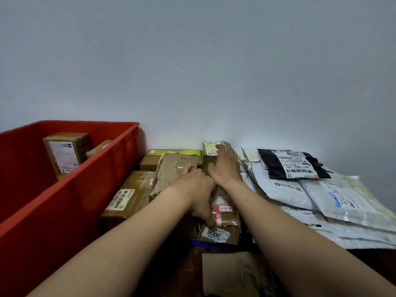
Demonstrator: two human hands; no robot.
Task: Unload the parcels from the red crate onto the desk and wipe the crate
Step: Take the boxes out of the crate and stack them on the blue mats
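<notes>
The red crate (70,189) stands at the left, and two cardboard parcels remain inside: a labelled box (62,153) and a smaller one (98,147) behind it. Several brown parcels crowd the desk beside it. My left hand (197,189) lies spread over them, with its fingers on a crumpled parcel (169,174) and its thumb pressing the taped parcel marked 3006 (222,228). My right hand (225,166) grips an upright greenish box (209,155) against the wall, fingers curled over the top of the box.
A heap of white plastic mailers (321,200) topped by a black one (291,163) fills the right side of the desk. A torn sheet of brown paper (233,273) lies at the front. The wall is directly behind the parcels.
</notes>
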